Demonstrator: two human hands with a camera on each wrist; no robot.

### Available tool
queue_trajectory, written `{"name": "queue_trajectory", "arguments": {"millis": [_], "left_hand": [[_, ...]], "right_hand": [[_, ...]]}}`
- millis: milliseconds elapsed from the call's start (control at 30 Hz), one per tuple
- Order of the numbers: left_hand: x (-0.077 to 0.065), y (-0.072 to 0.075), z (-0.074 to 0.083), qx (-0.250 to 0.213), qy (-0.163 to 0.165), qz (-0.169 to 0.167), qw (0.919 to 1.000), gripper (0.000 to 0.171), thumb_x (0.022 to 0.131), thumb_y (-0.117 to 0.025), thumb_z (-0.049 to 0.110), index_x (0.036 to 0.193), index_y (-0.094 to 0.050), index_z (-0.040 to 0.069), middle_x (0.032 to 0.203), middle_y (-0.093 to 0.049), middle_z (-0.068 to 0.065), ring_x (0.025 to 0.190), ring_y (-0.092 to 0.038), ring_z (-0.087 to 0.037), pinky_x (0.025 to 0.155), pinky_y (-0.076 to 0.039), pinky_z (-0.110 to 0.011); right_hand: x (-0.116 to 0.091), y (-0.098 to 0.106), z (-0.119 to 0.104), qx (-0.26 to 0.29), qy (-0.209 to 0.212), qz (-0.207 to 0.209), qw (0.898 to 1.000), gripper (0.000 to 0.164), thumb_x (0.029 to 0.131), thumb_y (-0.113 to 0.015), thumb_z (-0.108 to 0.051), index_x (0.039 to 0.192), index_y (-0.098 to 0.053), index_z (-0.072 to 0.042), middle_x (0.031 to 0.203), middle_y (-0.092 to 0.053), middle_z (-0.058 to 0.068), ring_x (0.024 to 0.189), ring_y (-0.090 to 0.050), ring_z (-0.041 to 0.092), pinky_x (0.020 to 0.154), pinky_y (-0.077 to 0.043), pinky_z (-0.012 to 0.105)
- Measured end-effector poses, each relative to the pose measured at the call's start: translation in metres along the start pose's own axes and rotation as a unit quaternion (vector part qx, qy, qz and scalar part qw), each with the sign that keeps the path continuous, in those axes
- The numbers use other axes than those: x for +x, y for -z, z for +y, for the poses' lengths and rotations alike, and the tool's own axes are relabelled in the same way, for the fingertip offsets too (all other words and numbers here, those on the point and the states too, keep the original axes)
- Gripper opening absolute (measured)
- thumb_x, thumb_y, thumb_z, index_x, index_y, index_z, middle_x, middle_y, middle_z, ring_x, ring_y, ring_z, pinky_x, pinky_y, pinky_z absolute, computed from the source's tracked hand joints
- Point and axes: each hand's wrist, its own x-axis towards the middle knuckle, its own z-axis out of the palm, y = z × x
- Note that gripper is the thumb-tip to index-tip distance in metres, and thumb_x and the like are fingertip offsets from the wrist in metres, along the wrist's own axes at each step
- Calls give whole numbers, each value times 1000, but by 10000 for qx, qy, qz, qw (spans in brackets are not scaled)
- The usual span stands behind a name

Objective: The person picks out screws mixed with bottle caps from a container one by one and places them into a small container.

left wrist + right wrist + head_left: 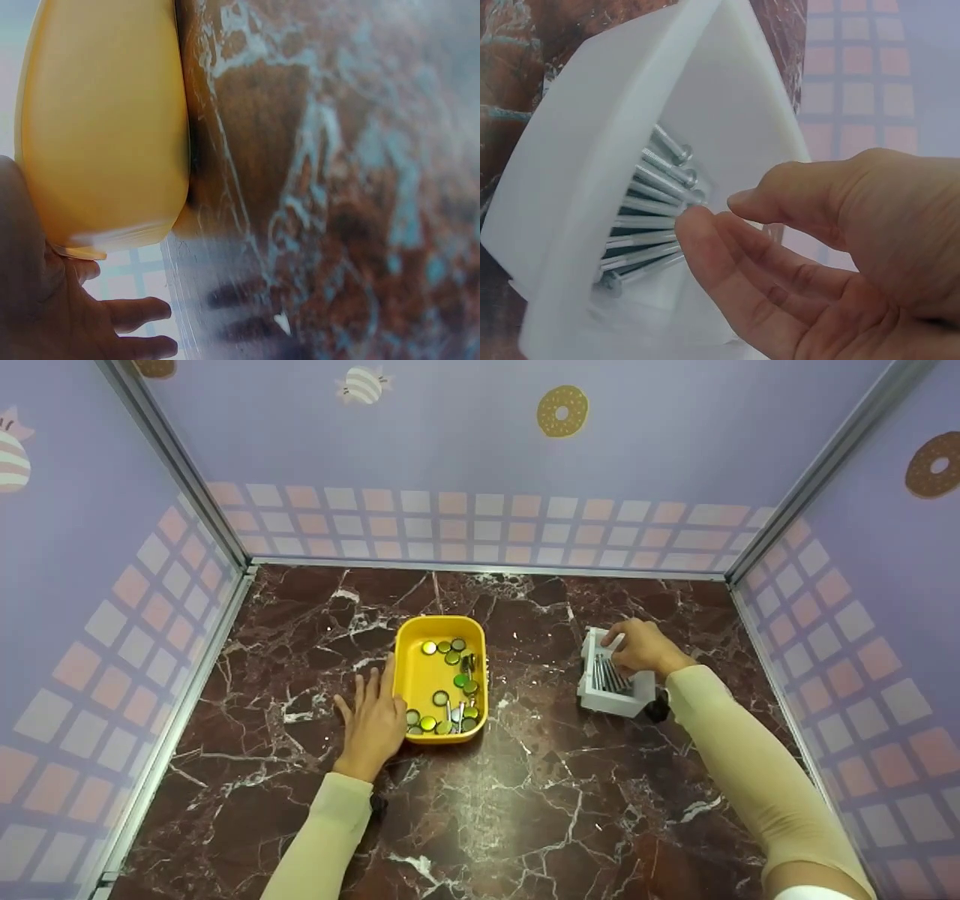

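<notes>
Patterned walls (pixel 465 457) around marbled tabletop (pixel 540 780), bolts (pixel 646 223) in white bin (pixel 611 703)

Bolts (pixel 645 223) in bin (pixel 562 112), perhaps in tub (pixel 424 679).

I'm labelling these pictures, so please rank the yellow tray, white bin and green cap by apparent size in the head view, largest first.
1. yellow tray
2. white bin
3. green cap, by far the smallest
</notes>
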Motion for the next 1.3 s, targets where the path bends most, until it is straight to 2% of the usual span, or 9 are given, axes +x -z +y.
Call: {"name": "queue_trajectory", "arguments": {"millis": [133, 300, 400, 567, 767, 867, 1100, 1200, 1300], "left_hand": [[-1, 0, 0, -27, -26, 37, 10000, 71, 123, -36, 26, 190, -14, 26, 191, -28, -28, 179, -15, -60, 135, 3, -95], [-1, 0, 1, 9, -12, 29, 10000, 72, 123, -37, 26, 190, -13, 26, 191, -29, -28, 179, -16, -60, 136, 2, -94], [0, 1, 1, 32, -5, 27, 10000, 72, 123, -37, 27, 190, -13, 26, 191, -29, -28, 179, -16, -60, 136, 2, -94], [2, 1, 0, 43, 42, -8, 10000, 72, 122, -36, 28, 190, -13, 26, 192, -27, -28, 180, -15, -60, 137, 3, -93], [2, 0, -1, -2, 98, -95, 9999, 72, 122, -34, 29, 190, -11, 27, 193, -25, -26, 181, -13, -58, 138, 7, -91], [0, -1, -1, 2, 98, -96, 9999, 72, 123, -34, 30, 190, -11, 27, 193, -25, -26, 181, -12, -58, 138, 7, -91], [-3, -3, -2, 64, 51, -77, 9999, 72, 122, -34, 28, 190, -11, 28, 192, -26, -28, 180, -13, -59, 136, 5, -93], [-1, -2, -1, 80, 55, -88, 9999, 72, 122, -34, 28, 190, -10, 28, 193, -25, -27, 181, -12, -58, 137, 5, -92], [1, -2, 0, 47, 23, -11, 10000, 72, 122, -35, 28, 190, -13, 26, 192, -26, -28, 180, -14, -59, 137, 5, -92]], "right_hand": [[0, 1, -6, -260, 249, 152, 9992, 42, 92, -68, 7, 133, -79, 8, 103, -88, 29, 75, -88, 30, 65, -71, 30], [-5, 3, -19, -476, 390, 302, 9976, 40, 93, -69, 6, 132, -79, 8, 106, -87, 31, 77, -87, 29, 63, -66, 26], [-8, 2, -30, -678, 537, 486, 9951, 39, 93, -69, 5, 130, -80, 10, 109, -87, 33, 88, -89, 39, 68, -66, 36], [-12, -8, -53, -913, 944, 785, 9882, 33, 91, -73, 5, 123, -80, 10, 108, -87, 32, 101, -87, 49, 90, -72, 61], [-15, -31, -90, -954, 1691, 956, 9763, 31, 88, -75, 9, 118, -81, 8, 96, -87, 25, 87, -85, 44, 87, -73, 60], [-16, -44, -112, -919, 2068, 802, 9708, 32, 88, -75, 12, 120, -81, 9, 99, -87, 26, 88, -87, 42, 85, -75, 55], [-12, -76, -164, -1072, 2546, -133, 9610, 37, 97, -78, 11, 133, -79, 4, 120, -86, 25, 92, -85, 35, 80, -74, 38], [-6, -88, -183, -1334, 2959, -513, 9445, 37, 99, -77, 9, 136, -79, 3, 128, -85, 23, 102, -86, 36, 89, -74, 40], [3, -99, -201, -1770, 3323, -898, 9221, 35, 101, -79, 6, 136, -80, 2, 136, -83, 22, 119, -84, 38, 104, -72, 44]]}}
